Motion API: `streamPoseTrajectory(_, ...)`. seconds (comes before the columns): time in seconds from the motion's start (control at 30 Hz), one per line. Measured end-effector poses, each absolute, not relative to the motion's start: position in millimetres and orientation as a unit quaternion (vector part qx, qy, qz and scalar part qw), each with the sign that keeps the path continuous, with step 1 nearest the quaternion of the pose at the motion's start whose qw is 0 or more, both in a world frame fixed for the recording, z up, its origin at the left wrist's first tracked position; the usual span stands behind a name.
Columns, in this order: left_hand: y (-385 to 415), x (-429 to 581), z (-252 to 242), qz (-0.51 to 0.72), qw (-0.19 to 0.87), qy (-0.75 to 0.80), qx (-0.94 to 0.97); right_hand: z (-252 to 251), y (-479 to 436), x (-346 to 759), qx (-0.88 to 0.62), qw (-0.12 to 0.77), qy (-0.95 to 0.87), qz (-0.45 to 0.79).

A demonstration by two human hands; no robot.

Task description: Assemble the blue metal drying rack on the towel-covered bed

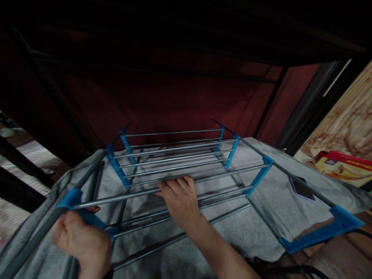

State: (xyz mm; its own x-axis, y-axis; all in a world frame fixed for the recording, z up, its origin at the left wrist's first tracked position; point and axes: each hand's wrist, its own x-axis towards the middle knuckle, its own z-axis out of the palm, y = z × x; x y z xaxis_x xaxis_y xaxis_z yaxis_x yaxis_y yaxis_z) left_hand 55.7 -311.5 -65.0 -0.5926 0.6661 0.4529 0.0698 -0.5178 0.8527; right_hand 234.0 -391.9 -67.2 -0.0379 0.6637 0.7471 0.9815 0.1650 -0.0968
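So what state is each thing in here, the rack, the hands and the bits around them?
drying rack: spread open over the cloth, rods bare, nothing hung on it.
left hand: closed around a blue bracket at the near left corner.
right hand: fingers curled over a rod mid-rack.
grey cloth: spread flat beneath the rack.
red box: lying at the right, apart from the rack.

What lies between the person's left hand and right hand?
In the head view, grey metal rods span from the left hand, clenched on a blue bracket, to the right hand, with grey cloth beneath.
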Motion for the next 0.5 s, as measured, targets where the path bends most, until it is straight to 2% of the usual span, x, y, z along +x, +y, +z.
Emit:
streamPoseTrajectory(0.13, -304.6, 52.2, -75.4, 0.792, 0.174, 0.423, 0.404, -67.5, -388.1, 237.7, -0.596, 0.319, -0.696, -0.243)
streamPoseTrajectory(0.33, -297.1, 45.4, -85.1, 0.773, 0.171, 0.464, 0.397, -60.7, -389.0, 237.5, -0.571, 0.359, -0.701, -0.230)
streamPoseTrajectory(0.5, -296.5, 43.2, -88.8, 0.763, 0.154, 0.478, 0.407, -55.5, -389.7, 237.6, -0.582, 0.343, -0.707, -0.212)
